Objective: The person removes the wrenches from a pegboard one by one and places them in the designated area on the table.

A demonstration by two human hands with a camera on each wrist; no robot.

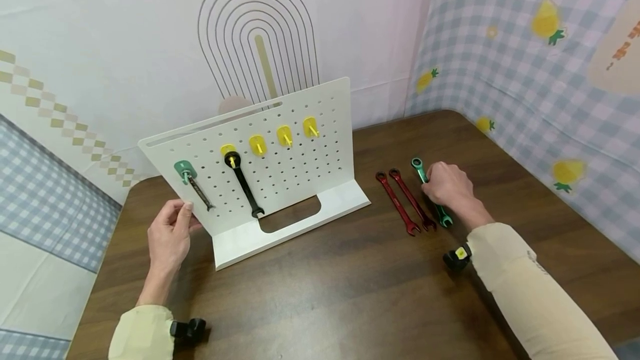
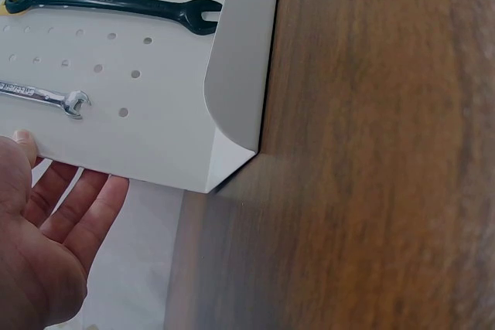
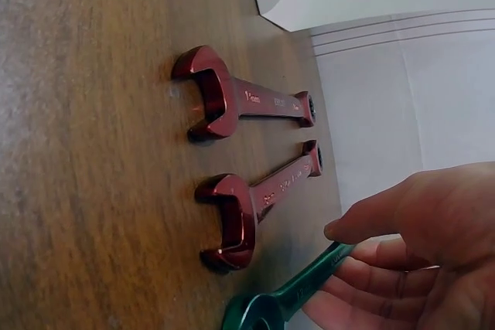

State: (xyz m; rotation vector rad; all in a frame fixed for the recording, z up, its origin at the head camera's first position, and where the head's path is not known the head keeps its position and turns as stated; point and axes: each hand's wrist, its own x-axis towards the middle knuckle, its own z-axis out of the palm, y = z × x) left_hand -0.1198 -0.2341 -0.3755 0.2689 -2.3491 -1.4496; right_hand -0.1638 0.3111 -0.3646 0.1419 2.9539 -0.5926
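My left hand (image 1: 170, 235) grips the left edge of a white pegboard stand (image 1: 300, 174), thumb on the front and fingers behind, as the left wrist view also shows. On the board a small silver wrench (image 1: 201, 192) hangs from a green hook (image 1: 185, 169). A larger black wrench (image 1: 243, 185) hangs from a yellow hook beside it. At the right, my right hand (image 1: 450, 185) pinches a green wrench (image 1: 443, 216) by its middle between thumb and fingers. In the right wrist view the open end of the green wrench (image 3: 309, 284) points toward the camera.
Two red wrenches (image 1: 399, 203) lie side by side on the wooden table (image 1: 310, 293), between the stand and my right hand. Three more yellow hooks (image 1: 284, 136) on the board carry nothing. Cloth walls (image 1: 370, 26) stand behind and beside the table.
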